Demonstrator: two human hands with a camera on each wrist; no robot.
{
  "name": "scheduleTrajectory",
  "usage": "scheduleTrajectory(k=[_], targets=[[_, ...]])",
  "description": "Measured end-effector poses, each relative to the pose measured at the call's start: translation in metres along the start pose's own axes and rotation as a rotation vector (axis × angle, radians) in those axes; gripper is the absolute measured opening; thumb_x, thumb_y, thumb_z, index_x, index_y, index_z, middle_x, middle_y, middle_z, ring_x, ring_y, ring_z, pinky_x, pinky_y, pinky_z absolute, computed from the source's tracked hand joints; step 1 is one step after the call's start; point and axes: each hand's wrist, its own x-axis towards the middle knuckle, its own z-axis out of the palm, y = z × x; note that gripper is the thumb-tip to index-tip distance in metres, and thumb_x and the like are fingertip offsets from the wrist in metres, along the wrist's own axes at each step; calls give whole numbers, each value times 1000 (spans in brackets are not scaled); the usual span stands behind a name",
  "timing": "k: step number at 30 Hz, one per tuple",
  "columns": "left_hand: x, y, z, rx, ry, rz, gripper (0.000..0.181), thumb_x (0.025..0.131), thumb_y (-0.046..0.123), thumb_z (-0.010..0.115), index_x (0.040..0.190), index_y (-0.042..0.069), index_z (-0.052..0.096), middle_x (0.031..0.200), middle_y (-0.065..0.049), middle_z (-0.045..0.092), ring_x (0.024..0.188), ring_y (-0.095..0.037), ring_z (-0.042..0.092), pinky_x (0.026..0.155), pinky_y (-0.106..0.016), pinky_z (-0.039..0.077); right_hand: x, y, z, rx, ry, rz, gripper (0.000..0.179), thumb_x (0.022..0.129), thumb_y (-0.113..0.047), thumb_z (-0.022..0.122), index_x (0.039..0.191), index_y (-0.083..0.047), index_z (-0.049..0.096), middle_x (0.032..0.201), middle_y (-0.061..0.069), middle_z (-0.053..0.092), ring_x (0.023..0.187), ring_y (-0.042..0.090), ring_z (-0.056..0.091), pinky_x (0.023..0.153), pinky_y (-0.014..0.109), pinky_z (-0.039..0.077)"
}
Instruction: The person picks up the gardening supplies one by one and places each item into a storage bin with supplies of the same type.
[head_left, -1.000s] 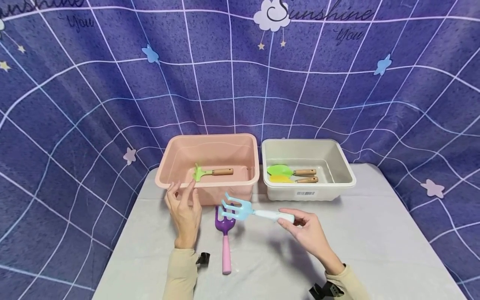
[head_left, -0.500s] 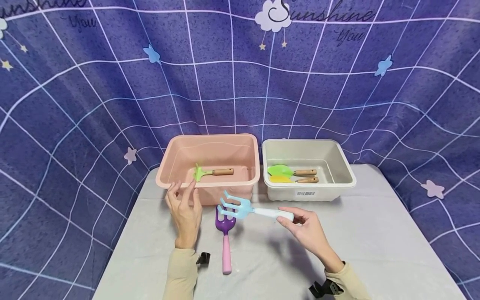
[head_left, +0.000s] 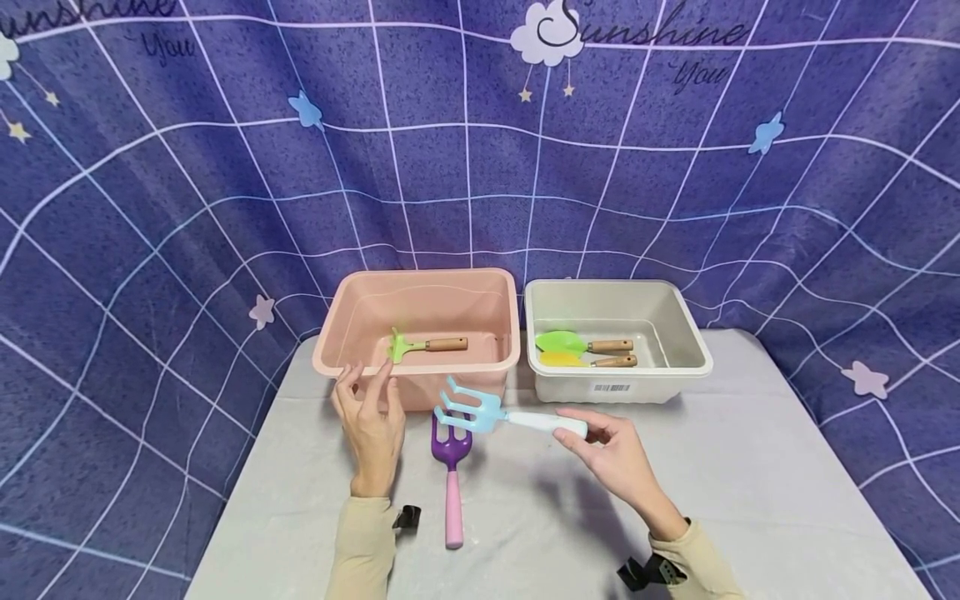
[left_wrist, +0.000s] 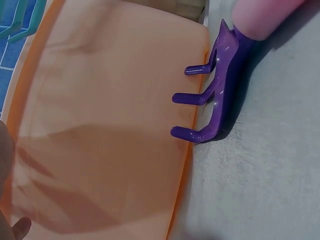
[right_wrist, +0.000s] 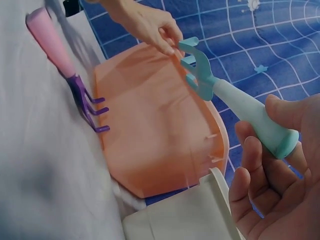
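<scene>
My right hand (head_left: 611, 458) pinches the white handle end of a light blue hand fork (head_left: 483, 412), holding it in the air with its prongs toward the left. In the right wrist view, the thumb and fingertips hold this blue fork (right_wrist: 240, 102). My left hand (head_left: 371, 433) rests its relaxed fingers on the front rim of a pink bin (head_left: 420, 392). Below the raised fork lies a purple hand fork (head_left: 452, 450) with a pink handle, on the table, prongs toward the bin. Inside the pink bin is a small green rake (head_left: 427, 344) with a wooden handle.
Right of the pink bin stands a light grey bin (head_left: 645, 379). In it lie a green trowel (head_left: 562, 342) and a yellow trowel (head_left: 562, 359), both wooden-handled. A pale cloth covers the table (head_left: 735, 467); a blue gridded curtain (head_left: 480, 167) hangs behind.
The blue fork's prongs have tilted slightly upward in the right hand. The left hand stays at the pink bin's rim.
</scene>
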Motion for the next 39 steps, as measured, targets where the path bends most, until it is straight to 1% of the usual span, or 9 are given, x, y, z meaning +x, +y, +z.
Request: scheduleTrajectory(k=[5, 8, 12, 15, 19, 24, 28, 34, 39], targets=[[0, 0, -1, 10, -7, 0, 27, 95, 9, 77, 121, 15, 82, 134, -31, 59, 136, -54, 50, 121, -55, 41, 0, -2, -1, -1, 6, 7, 30, 89, -12, 85, 118, -6, 81, 75, 3, 74, 68, 7, 64, 55, 24, 52], [0, 0, -1, 20, -15, 3, 27, 95, 9, 76, 121, 14, 82, 134, -31, 59, 137, -52, 50, 122, -54, 40, 1, -2, -1, 2, 9, 15, 29, 89, -13, 86, 118, -9, 82, 75, 7, 74, 67, 7, 64, 54, 24, 51], [0, -1, -2, 27, -15, 8, 28, 95, 9, 77, 121, 15, 82, 134, -31, 59, 138, -50, 49, 123, -52, 39, 2, -3, -2, 5, 10, -2, 28, 89, -13, 85, 117, -10, 82, 78, 11, 75, 67, 7, 63, 53, 24, 51], [0, -1, -2, 24, -9, 8, 27, 95, 9, 76, 121, 15, 82, 134, -31, 59, 138, -50, 49, 123, -52, 39, 3, -4, -3, -1, 12, -14, 28, 90, -13, 85, 117, -9, 82, 79, 9, 76, 68, 7, 64, 53, 24, 51], [-1, -1, -1, 23, -12, 4, 27, 96, 11, 76, 122, 16, 82, 134, -32, 59, 139, -50, 49, 121, -55, 40, 3, -6, -6, -10, 26, -7, 28, 89, -13, 86, 117, -7, 82, 79, 4, 77, 69, 6, 64, 54, 24, 51], [-1, -2, -1, 19, -13, -1, 27, 97, 12, 76, 122, 17, 82, 135, -30, 59, 140, -49, 49, 119, -54, 42, 2, -6, -8, -17, 38, -21, 27, 89, -12, 85, 116, -6, 82, 78, 5, 76, 68, 6, 64, 54, 24, 51], [-1, -2, -1, 19, -10, 5, 27, 97, 12, 76, 122, 17, 82, 135, -31, 59, 139, -50, 49, 122, -54, 40, 2, -6, -7, -14, 55, -31, 27, 89, -11, 86, 115, -7, 82, 75, 3, 75, 66, 5, 63, 52, 24, 50], [-1, -1, -1, 7, -1, 8, 29, 95, 9, 77, 122, 17, 82, 134, -31, 60, 139, -50, 49, 122, -56, 39, 1, -8, -6, 6, 84, -25, 27, 88, -10, 86, 115, -7, 82, 76, 1, 74, 65, 6, 62, 50, 23, 48], [-1, -1, -1, 1, 0, 9, 29, 95, 9, 77, 122, 17, 82, 135, -31, 60, 140, -49, 49, 121, -55, 40, 2, -9, -6, 15, 106, -14, 27, 87, -9, 87, 114, -7, 83, 77, -2, 74, 65, 5, 61, 49, 22, 47]])
